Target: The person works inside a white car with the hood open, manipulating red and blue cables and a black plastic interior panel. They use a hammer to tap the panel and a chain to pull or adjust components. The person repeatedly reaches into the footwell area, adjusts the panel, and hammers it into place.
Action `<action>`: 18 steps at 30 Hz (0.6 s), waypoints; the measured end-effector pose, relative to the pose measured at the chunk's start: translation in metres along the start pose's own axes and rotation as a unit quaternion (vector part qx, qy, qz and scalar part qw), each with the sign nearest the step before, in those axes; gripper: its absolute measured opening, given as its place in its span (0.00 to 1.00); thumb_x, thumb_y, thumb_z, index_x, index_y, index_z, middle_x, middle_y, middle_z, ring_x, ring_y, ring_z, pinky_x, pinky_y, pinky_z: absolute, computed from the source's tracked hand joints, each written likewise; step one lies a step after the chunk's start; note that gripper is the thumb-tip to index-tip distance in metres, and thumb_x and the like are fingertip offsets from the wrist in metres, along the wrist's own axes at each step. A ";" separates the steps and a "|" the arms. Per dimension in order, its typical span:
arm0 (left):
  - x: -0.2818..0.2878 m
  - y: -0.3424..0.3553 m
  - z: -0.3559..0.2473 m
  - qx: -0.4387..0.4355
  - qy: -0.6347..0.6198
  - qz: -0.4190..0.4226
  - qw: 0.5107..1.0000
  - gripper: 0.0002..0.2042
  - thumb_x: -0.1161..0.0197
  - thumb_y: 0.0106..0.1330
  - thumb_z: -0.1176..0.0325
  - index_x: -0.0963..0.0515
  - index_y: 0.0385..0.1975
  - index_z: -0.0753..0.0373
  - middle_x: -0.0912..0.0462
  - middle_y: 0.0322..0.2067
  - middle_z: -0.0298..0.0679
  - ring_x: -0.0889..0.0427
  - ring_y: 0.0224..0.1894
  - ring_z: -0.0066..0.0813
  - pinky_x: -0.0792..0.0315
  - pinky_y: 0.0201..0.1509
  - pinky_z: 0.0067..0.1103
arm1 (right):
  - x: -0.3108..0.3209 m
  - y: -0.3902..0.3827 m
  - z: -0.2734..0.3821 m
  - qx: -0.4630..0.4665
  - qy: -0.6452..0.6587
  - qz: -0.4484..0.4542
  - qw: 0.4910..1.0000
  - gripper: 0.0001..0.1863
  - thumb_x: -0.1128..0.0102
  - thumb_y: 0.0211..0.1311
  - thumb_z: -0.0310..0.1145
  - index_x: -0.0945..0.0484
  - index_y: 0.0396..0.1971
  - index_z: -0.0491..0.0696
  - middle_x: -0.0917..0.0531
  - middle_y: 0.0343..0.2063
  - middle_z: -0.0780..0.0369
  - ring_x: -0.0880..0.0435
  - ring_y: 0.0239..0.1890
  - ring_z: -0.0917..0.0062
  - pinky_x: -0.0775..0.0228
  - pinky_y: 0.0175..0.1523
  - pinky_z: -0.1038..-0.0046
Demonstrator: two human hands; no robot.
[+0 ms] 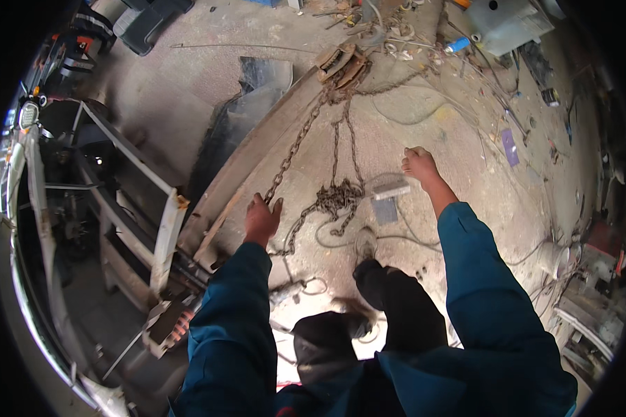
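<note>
My left hand (262,217) is closed around a rusty chain (295,147) that runs taut up to a rusty chain hoist block (341,64) lying on the concrete floor. More of the chain lies in a loose heap (335,198) just right of that hand. My right hand (420,165) hangs above the floor with fingers curled and nothing visible in it. A small grey metal block (391,187) lies just below and left of it. Both sleeves are dark blue. My dark trouser legs and shoes (366,244) show below.
A long steel beam (254,149) runs diagonally under the left hand. A white metal frame (165,236) and machinery stand at the left. Cables, wires and scrap litter the floor at the top. A grey metal box (504,21) sits top right; tools lie at the right edge.
</note>
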State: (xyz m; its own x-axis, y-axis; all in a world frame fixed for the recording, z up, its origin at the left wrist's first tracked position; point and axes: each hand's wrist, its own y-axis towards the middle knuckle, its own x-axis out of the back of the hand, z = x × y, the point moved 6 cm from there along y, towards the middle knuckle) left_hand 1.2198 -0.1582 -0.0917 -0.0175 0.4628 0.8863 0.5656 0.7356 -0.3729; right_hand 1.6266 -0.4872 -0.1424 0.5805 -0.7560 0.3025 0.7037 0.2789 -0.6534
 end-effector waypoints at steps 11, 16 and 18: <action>-0.024 -0.001 0.016 -0.058 0.002 -0.194 0.979 0.13 0.34 0.74 0.55 0.23 0.40 0.58 0.13 0.28 0.46 0.11 0.30 0.51 0.19 0.32 0.44 | -0.102 0.338 0.052 0.232 -0.123 -0.037 0.964 0.11 0.43 0.80 0.39 0.18 0.46 0.48 0.18 0.35 0.65 0.19 0.36 0.75 0.20 0.43 0.63; -0.021 -0.004 0.007 -0.102 0.018 -0.309 0.945 0.08 0.37 0.67 0.64 0.23 0.33 0.62 0.15 0.26 0.45 0.12 0.27 0.45 0.19 0.29 0.38 | -0.191 0.367 0.087 0.281 -0.039 -0.057 0.957 0.11 0.45 0.81 0.38 0.18 0.47 0.46 0.18 0.38 0.63 0.19 0.38 0.74 0.21 0.43 0.63; -0.022 -0.001 0.008 -0.099 0.003 -0.303 0.948 0.08 0.37 0.64 0.65 0.22 0.33 0.63 0.14 0.27 0.46 0.11 0.28 0.45 0.19 0.30 0.37 | -0.213 0.358 0.093 0.295 -0.008 -0.062 0.954 0.12 0.45 0.81 0.37 0.18 0.48 0.46 0.18 0.39 0.63 0.20 0.39 0.74 0.21 0.44 0.63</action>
State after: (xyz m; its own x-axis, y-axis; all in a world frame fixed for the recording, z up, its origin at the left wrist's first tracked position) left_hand 1.2132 -0.1655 -0.1127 -0.3853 -0.0185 0.9226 0.5963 0.7580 0.2642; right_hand 1.7934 -0.1714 -0.3763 0.4813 -0.7964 0.3661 0.8723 0.4764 -0.1103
